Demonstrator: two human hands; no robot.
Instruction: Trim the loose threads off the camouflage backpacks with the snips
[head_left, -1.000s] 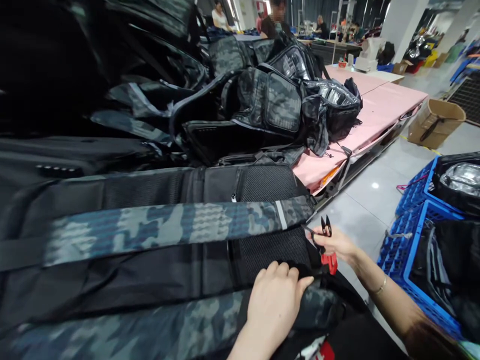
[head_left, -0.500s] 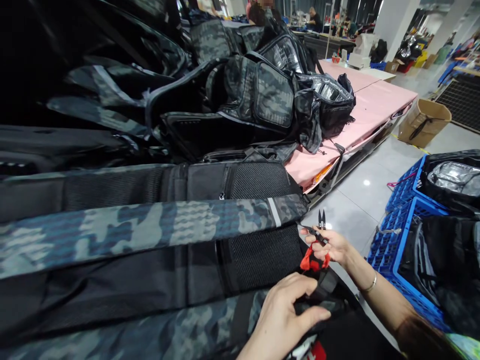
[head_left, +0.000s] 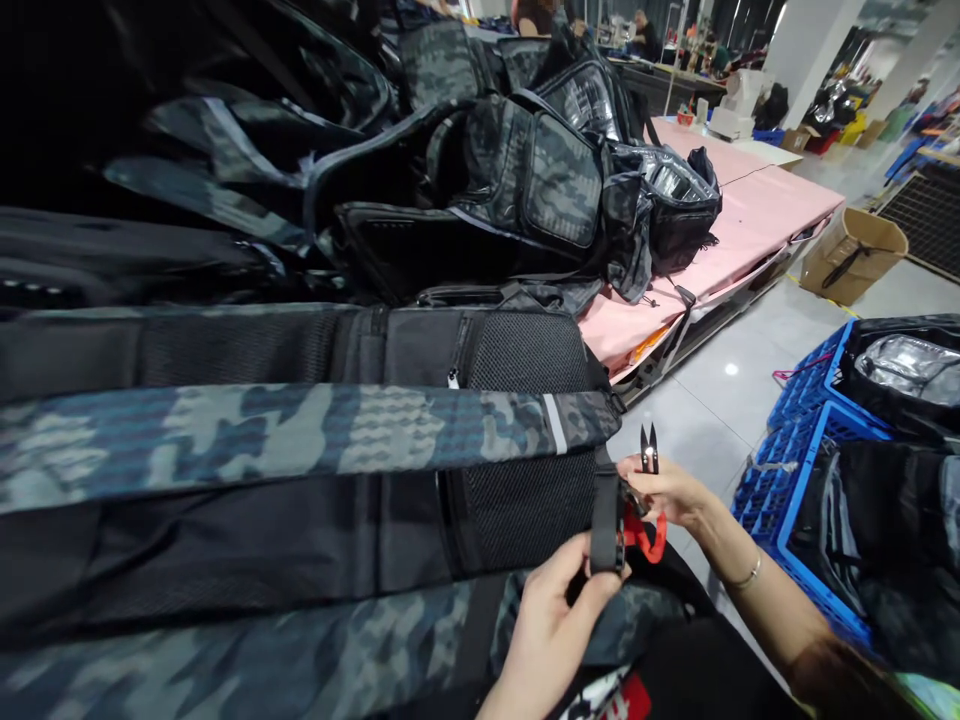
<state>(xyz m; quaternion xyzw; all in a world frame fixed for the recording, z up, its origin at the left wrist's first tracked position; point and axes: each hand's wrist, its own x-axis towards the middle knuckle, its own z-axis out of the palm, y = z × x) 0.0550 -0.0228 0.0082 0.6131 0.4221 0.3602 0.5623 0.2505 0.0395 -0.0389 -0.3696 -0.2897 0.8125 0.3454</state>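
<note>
A backpack (head_left: 300, 540) with black panels, mesh pockets and camouflage shoulder straps (head_left: 420, 430) lies in front of me. My left hand (head_left: 551, 605) pinches the lower part of a black webbing strap (head_left: 604, 515) at the backpack's right end. Beside it, my right hand (head_left: 667, 490) holds thread snips (head_left: 649, 450), black blades pointing up, with a red loop (head_left: 651, 540) hanging below. The right fingertips also meet the strap's upper part, near a dark piece that may be a buckle; the fingers partly hide it.
Behind lies a heap of camouflage bags (head_left: 562, 180) on a pink-covered table (head_left: 780, 210). Blue crates (head_left: 787, 530) with black, silver-lined bags stand on the floor at right. A cardboard box (head_left: 855, 255) is farther back. People work in the distance.
My left hand has closed from an open thumb-and-finger spread onto the black webbing strap. The strap now stands between both hands. The view has shifted slightly.
</note>
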